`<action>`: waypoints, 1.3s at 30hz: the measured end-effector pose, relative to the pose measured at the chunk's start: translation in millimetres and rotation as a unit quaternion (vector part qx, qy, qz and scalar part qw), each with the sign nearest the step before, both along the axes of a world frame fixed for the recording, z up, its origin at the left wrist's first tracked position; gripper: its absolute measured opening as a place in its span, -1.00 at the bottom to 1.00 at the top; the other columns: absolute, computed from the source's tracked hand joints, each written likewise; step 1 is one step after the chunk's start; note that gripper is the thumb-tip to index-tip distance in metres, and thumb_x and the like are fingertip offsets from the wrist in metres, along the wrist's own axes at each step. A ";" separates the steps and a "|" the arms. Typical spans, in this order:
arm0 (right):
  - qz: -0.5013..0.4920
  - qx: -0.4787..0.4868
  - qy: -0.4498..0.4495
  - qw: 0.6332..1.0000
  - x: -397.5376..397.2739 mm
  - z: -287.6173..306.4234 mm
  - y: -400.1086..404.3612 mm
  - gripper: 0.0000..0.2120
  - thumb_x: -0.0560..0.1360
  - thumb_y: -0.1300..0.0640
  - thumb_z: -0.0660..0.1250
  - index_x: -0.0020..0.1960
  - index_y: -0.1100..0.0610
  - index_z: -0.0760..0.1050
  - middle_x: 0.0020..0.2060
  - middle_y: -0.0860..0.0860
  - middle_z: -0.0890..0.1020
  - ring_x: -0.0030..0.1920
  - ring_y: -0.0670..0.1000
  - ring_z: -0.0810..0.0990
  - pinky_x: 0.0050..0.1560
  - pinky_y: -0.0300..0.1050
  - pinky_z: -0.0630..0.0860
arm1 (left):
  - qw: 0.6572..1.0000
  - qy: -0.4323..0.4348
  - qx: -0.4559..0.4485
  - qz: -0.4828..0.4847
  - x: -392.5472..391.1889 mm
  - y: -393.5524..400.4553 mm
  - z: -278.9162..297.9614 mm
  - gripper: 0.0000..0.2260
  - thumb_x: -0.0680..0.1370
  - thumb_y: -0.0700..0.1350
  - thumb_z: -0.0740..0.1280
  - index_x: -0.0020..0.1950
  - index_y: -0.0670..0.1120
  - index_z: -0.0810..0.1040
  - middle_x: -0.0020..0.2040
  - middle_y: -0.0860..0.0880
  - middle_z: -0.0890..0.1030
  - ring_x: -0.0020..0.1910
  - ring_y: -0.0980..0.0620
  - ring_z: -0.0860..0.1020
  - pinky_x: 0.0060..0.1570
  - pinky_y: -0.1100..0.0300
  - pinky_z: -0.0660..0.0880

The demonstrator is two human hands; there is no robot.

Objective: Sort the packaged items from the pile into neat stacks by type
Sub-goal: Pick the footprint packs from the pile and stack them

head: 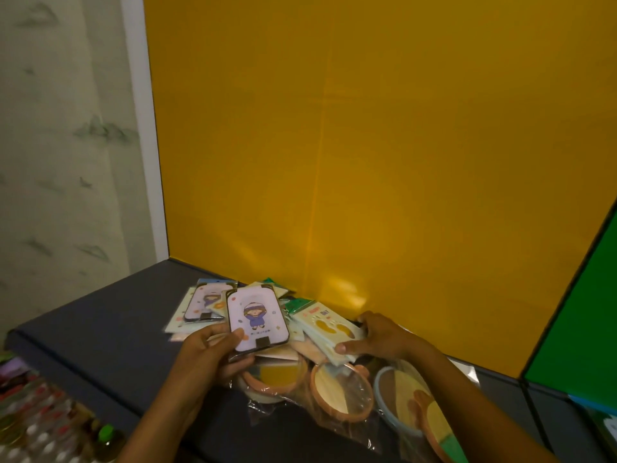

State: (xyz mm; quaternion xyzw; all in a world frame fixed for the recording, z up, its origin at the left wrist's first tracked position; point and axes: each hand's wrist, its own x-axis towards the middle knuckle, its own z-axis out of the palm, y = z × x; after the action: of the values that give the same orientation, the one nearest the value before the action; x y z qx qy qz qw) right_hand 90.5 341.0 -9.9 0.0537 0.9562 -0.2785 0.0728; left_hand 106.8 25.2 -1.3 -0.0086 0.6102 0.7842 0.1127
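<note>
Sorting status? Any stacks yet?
Early. Done: no neat stack visible. In hand: left hand holds a cartoon card; right hand grips a bundle of pale packs. Left: another cartoon card and round mirrors lie jumbled on the table.

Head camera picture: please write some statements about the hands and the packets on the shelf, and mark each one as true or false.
1. The left hand holds a card with a cartoon figure. True.
2. The right hand is empty and lifted away from the pile. False: it grips a stack of pale packets.
3. Round mirrors in clear bags lie on the near side of the pile. True.
4. The wall behind the pile is blue. False: the wall is yellow.
5. Another cartoon card lies on the pile behind the held one. True.
</note>
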 end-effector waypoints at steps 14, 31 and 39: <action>-0.158 -0.196 -0.002 0.968 -3.5 20.6 -2.3 -0.77 0.54 0.14 0.34 0.07 0.29 0.58 -0.08 0.18 0.70 -0.21 0.07 0.64 -0.36 -0.19 0.52 | 1.000 0.006 0.009 -0.012 -7.2 -12.0 1.8 -0.80 0.50 -0.22 0.35 0.11 -0.23 0.54 -0.07 -0.16 0.70 -0.11 -0.14 0.69 -0.21 0.10 0.64; -0.235 -0.524 0.139 0.807 150.1 21.7 47.5 -0.66 0.46 0.31 0.38 0.21 0.19 0.44 -0.01 0.21 0.70 0.00 0.21 0.69 -0.01 0.13 0.63 | 0.997 0.024 0.044 -0.059 40.8 55.2 14.2 -0.79 0.48 -0.20 0.39 0.11 -0.12 0.54 -0.11 -0.12 0.72 -0.13 -0.12 0.69 -0.22 0.08 0.65; -0.291 -0.484 0.276 0.778 279.8 26.0 103.9 -0.59 0.48 0.31 0.37 0.27 0.06 0.43 -0.05 0.16 0.72 -0.01 0.16 0.70 -0.01 0.00 0.65 | 0.989 0.042 0.024 -0.138 115.1 143.9 15.3 -0.77 0.49 -0.18 0.38 0.14 -0.14 0.55 -0.05 -0.14 0.71 -0.10 -0.09 0.69 -0.20 0.08 0.65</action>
State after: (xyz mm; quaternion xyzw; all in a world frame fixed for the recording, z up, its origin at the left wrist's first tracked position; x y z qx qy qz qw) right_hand 370.3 444.9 16.1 0.2075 0.6134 -0.7153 -0.2628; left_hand 221.9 169.0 14.0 0.1116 0.5904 0.7754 0.1942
